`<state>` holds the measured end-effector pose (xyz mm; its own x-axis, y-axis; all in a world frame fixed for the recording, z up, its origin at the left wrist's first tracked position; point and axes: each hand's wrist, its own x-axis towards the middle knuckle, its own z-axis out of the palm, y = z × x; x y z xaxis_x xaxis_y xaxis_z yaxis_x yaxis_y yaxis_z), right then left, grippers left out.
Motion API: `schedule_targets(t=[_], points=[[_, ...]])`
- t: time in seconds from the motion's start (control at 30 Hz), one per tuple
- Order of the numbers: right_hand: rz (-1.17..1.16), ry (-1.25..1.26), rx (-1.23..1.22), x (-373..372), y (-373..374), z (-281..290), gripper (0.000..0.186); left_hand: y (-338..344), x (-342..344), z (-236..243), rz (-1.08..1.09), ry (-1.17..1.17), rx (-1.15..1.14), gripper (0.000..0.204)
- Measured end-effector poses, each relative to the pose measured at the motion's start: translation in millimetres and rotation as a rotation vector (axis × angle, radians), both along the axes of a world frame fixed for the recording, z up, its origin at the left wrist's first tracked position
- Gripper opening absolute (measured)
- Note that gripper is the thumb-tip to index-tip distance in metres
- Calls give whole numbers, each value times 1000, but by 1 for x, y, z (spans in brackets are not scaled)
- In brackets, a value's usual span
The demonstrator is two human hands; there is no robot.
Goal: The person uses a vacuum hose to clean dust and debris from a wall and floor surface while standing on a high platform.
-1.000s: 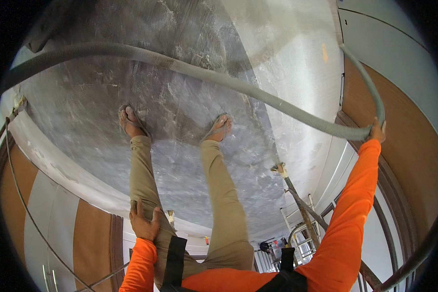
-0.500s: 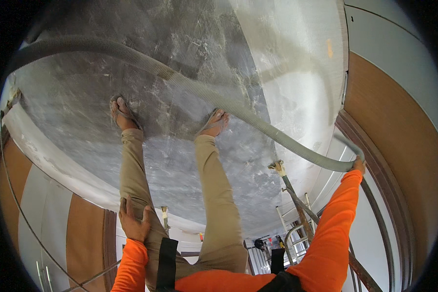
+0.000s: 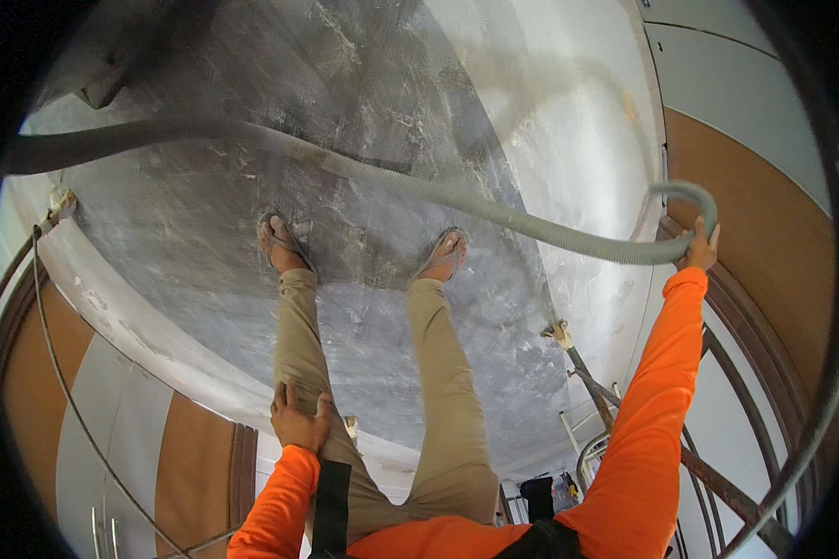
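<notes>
My right hand [image 3: 699, 248] reaches out at the far right, closed on a grey corrugated hose [image 3: 522, 220]. Just past that hand the hose curls back in a loop. Its other end runs leftward across the view, past my feet, and turns dark near the left rim. On my left thigh rests my left hand [image 3: 300, 419], fingers apart and nothing in it. I stand in sandals, legs spread, on a dusty grey board [image 3: 382, 345]. Both sleeves are orange and the trousers [image 3: 447, 401] are tan.
A pale band [image 3: 569, 112] borders the board on the right. Metal poles stand at its edges, one with a taped tip [image 3: 559, 334] at right. A thin cable [image 3: 70, 391] hangs at left. Brown and white panels [image 3: 750, 186] line the sides; a dark cable curves at far right.
My right hand has moved up in the view with the hose, whose free end now curls into a tighter loop. The hose's left part sits lower. My left hand stays on my thigh.
</notes>
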<state>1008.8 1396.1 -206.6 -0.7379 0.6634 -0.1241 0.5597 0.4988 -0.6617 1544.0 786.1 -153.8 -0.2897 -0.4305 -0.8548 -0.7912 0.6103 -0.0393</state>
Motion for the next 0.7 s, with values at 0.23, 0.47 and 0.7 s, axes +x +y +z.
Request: schedule_targets(t=[0.23,0.47,0.7], points=[[207,-38,-86,-122,-65,31,71,-23,-18,10,23,-47,-5,80],[322,-38,18,-207,-108,25,70,-37,-31,8,11,-17,9,77],[55,-85,48,-135,-188,54,70,-26,-20,4,-7,-27,-10,76]])
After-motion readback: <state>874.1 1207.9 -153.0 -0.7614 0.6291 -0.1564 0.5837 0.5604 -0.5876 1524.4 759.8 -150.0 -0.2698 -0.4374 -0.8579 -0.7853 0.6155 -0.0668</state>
